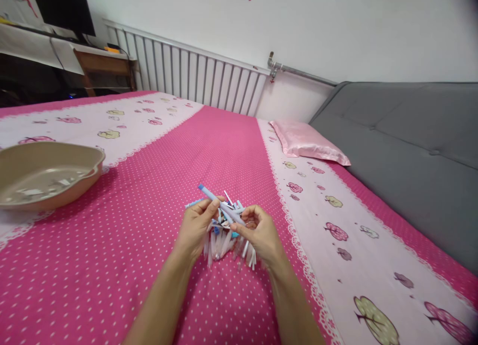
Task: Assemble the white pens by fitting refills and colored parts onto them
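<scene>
A slim, pale blue stick-shaped piece (228,211) with a darker blue tip slants between my two hands, above the bed. My left hand (197,222) pinches it along its middle with thumb and fingers. At its lower right end, my right hand (262,231) has its thumb and fingers closed on it. Beneath and between the hands lies a loose pile of similar slender pieces (218,243), white, clear, light blue and dark blue. The fingers partly cover this pile, and the exact kind of the pieces is too small to make out.
To the left, a beige plastic basin (84,183) holds several small pale pieces. The bed has a pink dotted cover (224,146). A pink pillow (308,145) lies against the grey headboard (403,146). Beyond are a white radiator (194,68) and a desk with a monitor (63,11).
</scene>
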Action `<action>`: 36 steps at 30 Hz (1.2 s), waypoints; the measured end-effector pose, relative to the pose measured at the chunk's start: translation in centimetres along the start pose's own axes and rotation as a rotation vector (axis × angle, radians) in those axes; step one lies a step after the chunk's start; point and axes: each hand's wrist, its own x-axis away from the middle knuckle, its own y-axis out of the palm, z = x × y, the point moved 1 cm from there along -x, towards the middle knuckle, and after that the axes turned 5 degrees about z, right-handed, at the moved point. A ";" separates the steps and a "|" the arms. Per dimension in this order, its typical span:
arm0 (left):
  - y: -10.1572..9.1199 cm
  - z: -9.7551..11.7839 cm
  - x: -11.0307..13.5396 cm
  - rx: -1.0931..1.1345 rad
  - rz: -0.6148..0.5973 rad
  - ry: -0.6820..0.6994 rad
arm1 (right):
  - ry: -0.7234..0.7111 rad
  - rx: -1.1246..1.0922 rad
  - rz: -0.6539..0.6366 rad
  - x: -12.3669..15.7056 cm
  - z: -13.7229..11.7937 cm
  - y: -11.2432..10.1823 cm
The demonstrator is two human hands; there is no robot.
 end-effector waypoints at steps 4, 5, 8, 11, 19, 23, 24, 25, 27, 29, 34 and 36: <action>-0.2 0.3 -0.1 -0.005 0.026 0.022 | 0.127 -0.093 -0.215 -0.1 0.2 0.1; -0.2 0.3 -0.1 -0.006 0.031 0.025 | 0.145 -0.093 -0.256 -0.1 0.2 0.2; -0.2 0.3 -0.2 -0.007 0.035 0.026 | 0.134 -0.071 -0.267 -0.2 0.3 0.0; -0.2 0.1 -0.2 -0.003 0.031 0.017 | 0.060 -0.048 -0.197 -0.3 0.2 -0.2; 0.2 -0.1 0.0 0.039 0.038 -0.006 | 0.027 -0.080 -0.058 -0.1 -0.1 -0.2; 0.1 0.6 0.0 0.069 0.116 0.006 | -0.028 0.002 0.115 -0.2 0.3 -0.3; 0.1 0.8 -0.1 0.078 0.144 0.017 | -0.043 0.020 0.155 -0.3 0.4 -0.4; -0.1 1.0 -0.1 0.085 0.167 0.029 | -0.051 0.033 0.179 -0.4 0.5 -0.5; -0.3 1.2 -0.3 0.089 0.192 0.048 | -0.048 0.052 0.174 -0.5 0.5 -0.8; -0.5 1.3 -0.4 0.082 0.202 0.059 | -0.046 0.091 0.169 -0.5 0.4 -1.1; -0.6 1.5 -0.1 -0.064 0.294 0.144 | -0.079 0.292 0.265 -0.5 -0.3 -1.6; -0.6 1.6 0.0 -0.160 0.317 0.158 | -0.094 0.350 0.282 -0.5 -0.5 -1.6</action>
